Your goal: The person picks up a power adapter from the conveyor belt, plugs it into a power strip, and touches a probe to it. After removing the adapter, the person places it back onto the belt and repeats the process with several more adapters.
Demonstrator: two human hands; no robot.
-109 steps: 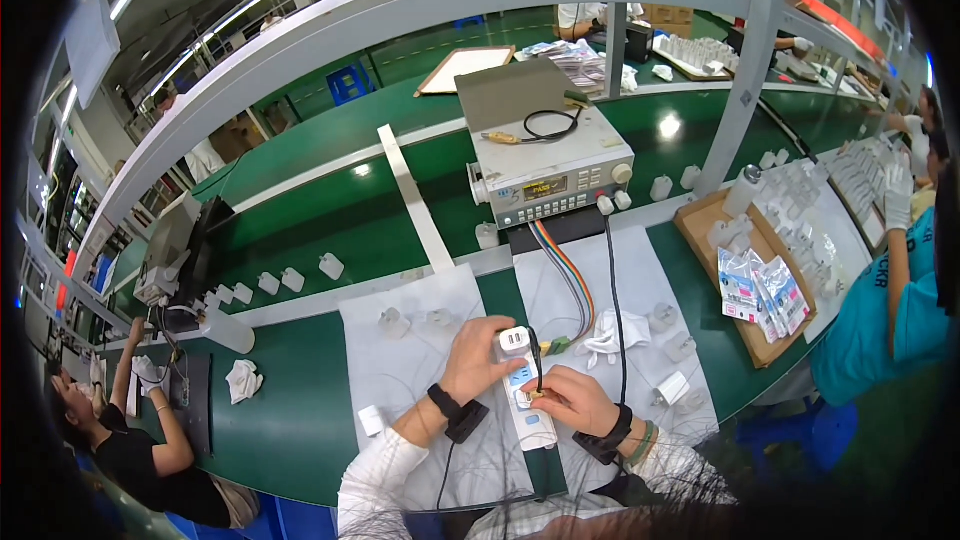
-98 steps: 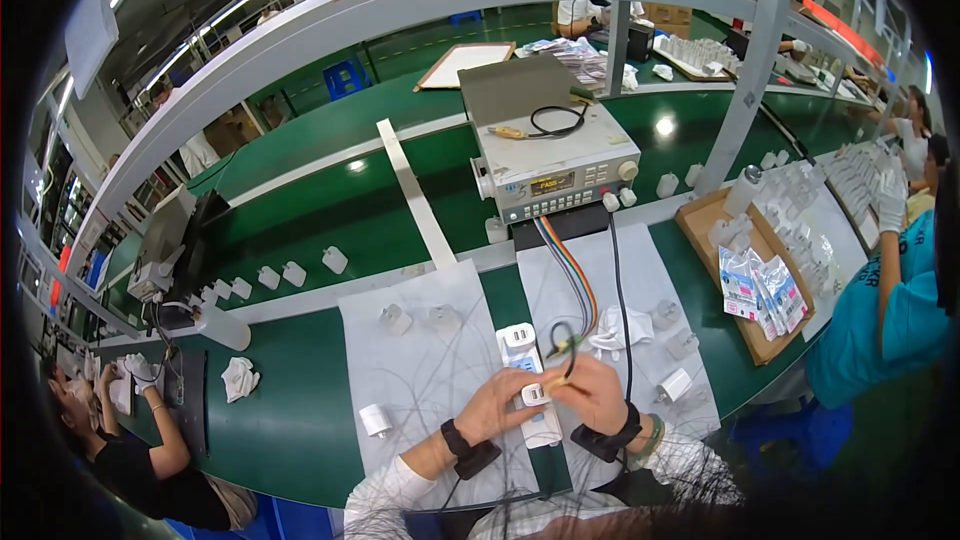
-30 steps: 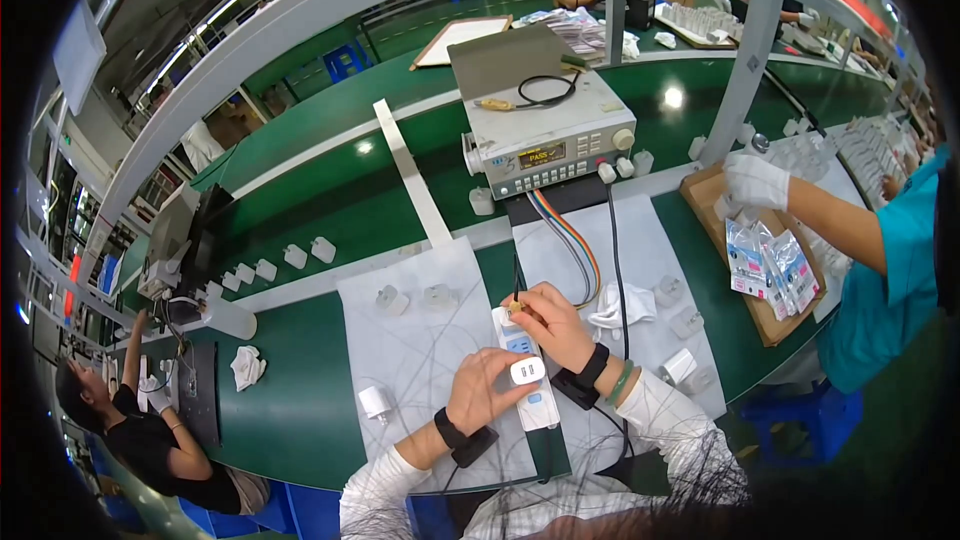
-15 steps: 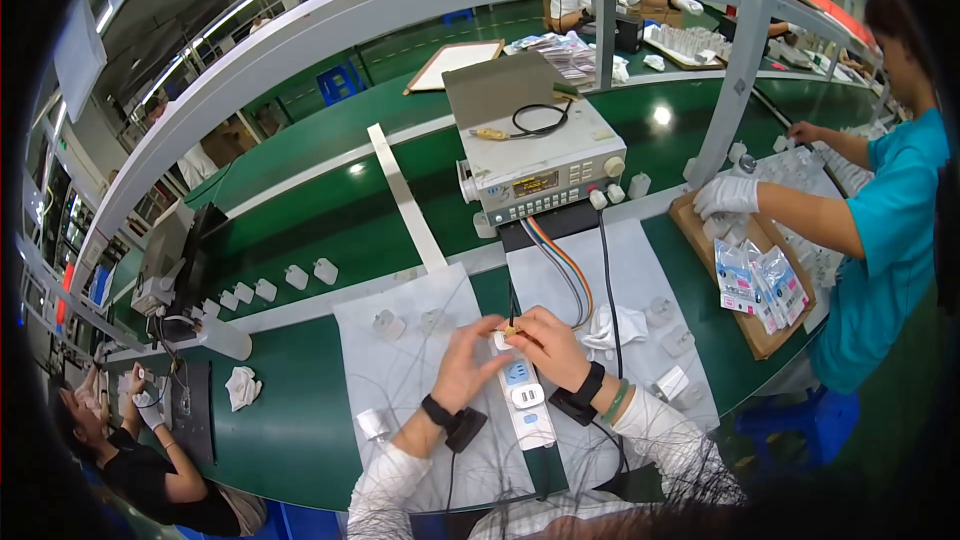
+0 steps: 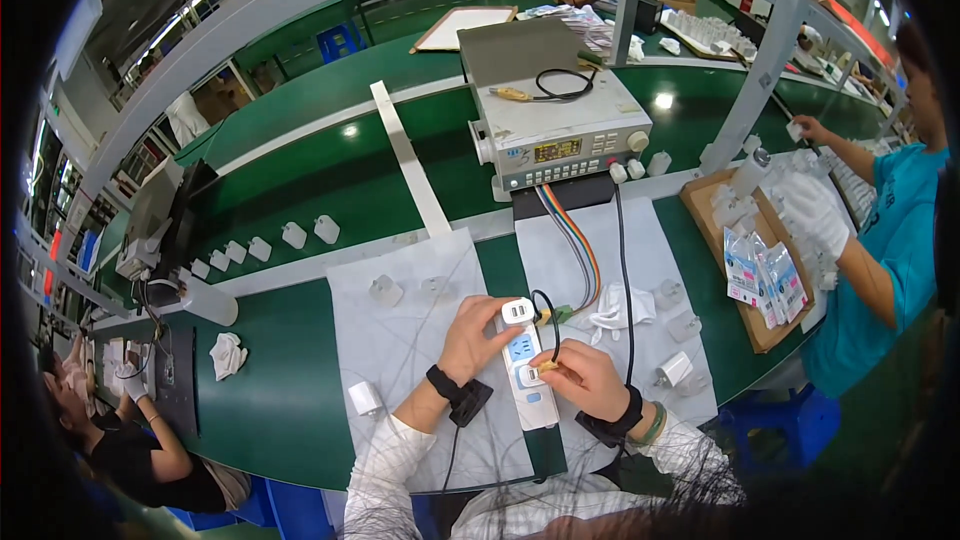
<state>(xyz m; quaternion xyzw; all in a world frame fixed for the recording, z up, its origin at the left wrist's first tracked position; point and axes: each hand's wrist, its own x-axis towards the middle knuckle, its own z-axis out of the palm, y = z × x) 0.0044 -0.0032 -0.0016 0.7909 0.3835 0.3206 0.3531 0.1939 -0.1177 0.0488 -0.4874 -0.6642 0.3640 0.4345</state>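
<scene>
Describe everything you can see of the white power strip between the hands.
The power strip is long, narrow and white, apparently plastic, with pale-blue socket faces. It lies with its far end angled slightly left, over the gap between two white sheets. One white charger sits at its far end, touched by the left hand; another toward its near end, where the right hand pinches a yellowish plug.

The power strip (image 5: 541,414) is white with light blue sockets (image 5: 521,347), the chargers (image 5: 518,311) white too, the cable (image 5: 556,325) black and its plug (image 5: 546,367) gold-yellow. The wires (image 5: 577,235) are striped, orange and grey among them; the tester (image 5: 560,120) is grey, the bench (image 5: 270,380) green (a neighbour's shirt (image 5: 895,215) is teal), the sheets (image 5: 400,265) white.
</scene>
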